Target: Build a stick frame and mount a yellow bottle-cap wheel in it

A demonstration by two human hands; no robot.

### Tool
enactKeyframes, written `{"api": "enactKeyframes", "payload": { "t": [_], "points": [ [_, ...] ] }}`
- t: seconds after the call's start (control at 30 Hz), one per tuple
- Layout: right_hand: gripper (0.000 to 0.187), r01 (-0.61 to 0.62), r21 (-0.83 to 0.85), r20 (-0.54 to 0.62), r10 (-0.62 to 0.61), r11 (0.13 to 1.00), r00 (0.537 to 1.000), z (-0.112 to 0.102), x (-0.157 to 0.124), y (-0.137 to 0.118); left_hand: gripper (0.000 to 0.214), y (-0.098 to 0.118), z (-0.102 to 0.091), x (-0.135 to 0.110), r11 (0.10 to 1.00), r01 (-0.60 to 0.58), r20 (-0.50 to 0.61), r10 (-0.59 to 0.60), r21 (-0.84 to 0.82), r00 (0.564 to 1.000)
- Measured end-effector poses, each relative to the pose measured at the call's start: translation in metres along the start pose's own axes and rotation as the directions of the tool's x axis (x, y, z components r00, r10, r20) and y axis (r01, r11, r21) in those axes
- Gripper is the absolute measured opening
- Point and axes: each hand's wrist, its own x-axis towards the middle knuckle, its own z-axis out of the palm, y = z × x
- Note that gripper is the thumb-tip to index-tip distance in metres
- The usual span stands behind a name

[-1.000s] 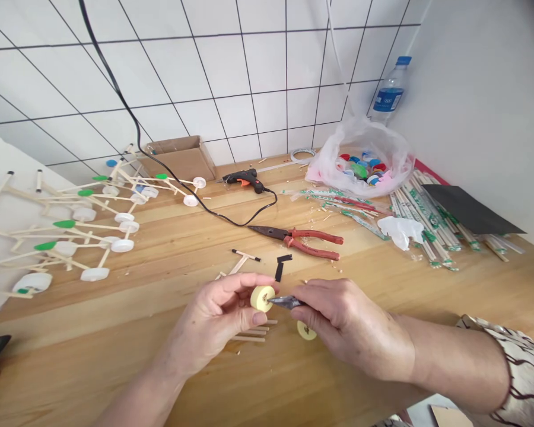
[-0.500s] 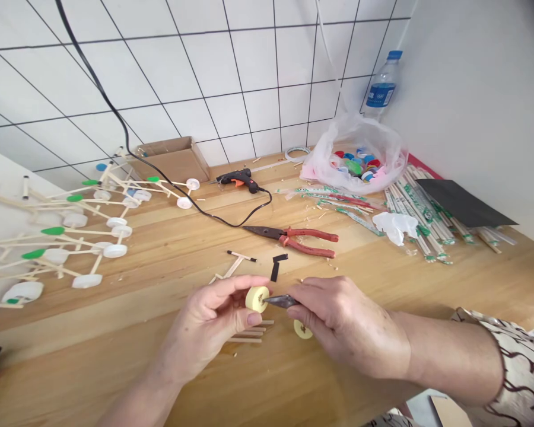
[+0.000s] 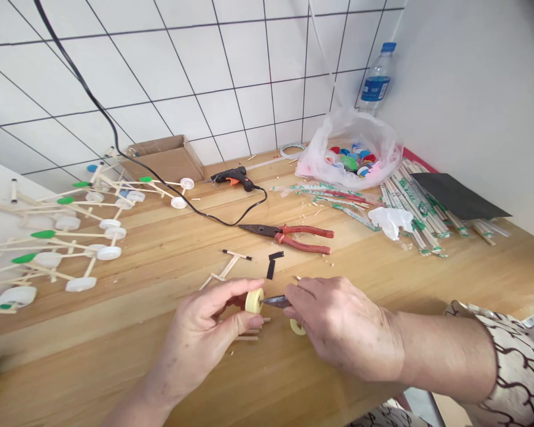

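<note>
My left hand [image 3: 204, 332] pinches a pale yellow bottle cap [image 3: 253, 300] between thumb and fingers, just above the wooden table [image 3: 160, 367]. My right hand [image 3: 338, 326] grips a dark pointed metal tool [image 3: 276, 301], and its tip is pressed into the middle of that cap. A second yellow cap [image 3: 297, 327] lies on the table under my right hand, partly hidden. Short wooden sticks [image 3: 251, 332] lie below the held cap. A small stick frame [image 3: 229, 264] and two black strips [image 3: 273, 264] rest just beyond my hands.
Red-handled pliers [image 3: 293, 236] and a black glue gun [image 3: 234, 176] with its cord lie further back. Stick-and-cap models [image 3: 71, 231] crowd the left. A cardboard box [image 3: 164, 157], a bag of coloured caps [image 3: 351, 157], wrapped chopsticks [image 3: 418, 207], a dark sheet [image 3: 460, 198] and a water bottle [image 3: 376, 80] stand behind and right.
My view has shifted slightly, so everything sits a little left and higher. Both hands have sunk a bit closer to the table, the tool tip still in the cap.
</note>
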Motion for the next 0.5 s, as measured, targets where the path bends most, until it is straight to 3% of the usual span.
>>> {"api": "enactKeyframes", "payload": {
  "t": [0.17, 0.23, 0.3, 0.43, 0.5],
  "points": [
    [0.022, -0.184, 0.176, 0.154, 0.158, 0.967, 0.975, -0.005, 0.005, -0.001, 0.031, 0.01, 0.004, -0.001, 0.993, -0.095, -0.084, 0.101, 0.072, 0.991],
    [0.022, -0.203, 0.169, 0.183, 0.171, 0.965, 0.968, -0.005, 0.006, -0.001, 0.029, 0.013, 0.005, -0.001, 0.991, -0.105, -0.111, 0.114, 0.082, 0.987],
    [0.017, -0.155, 0.099, 0.162, 0.138, 0.983, 0.977, -0.003, 0.006, -0.002, 0.029, 0.013, 0.005, -0.001, 0.992, -0.099, -0.115, 0.108, 0.083, 0.987],
    [0.011, 0.044, -0.066, 0.045, -0.041, 0.997, 0.998, 0.002, 0.002, -0.002, 0.031, 0.009, 0.005, -0.002, 0.998, -0.06, -0.071, 0.062, 0.027, 0.996],
    [0.012, 0.021, -0.032, 0.045, -0.02, 0.999, 0.999, 0.001, 0.002, -0.002, 0.03, 0.009, 0.005, -0.002, 0.999, -0.045, -0.056, 0.045, 0.01, 0.997]
  ]
}}
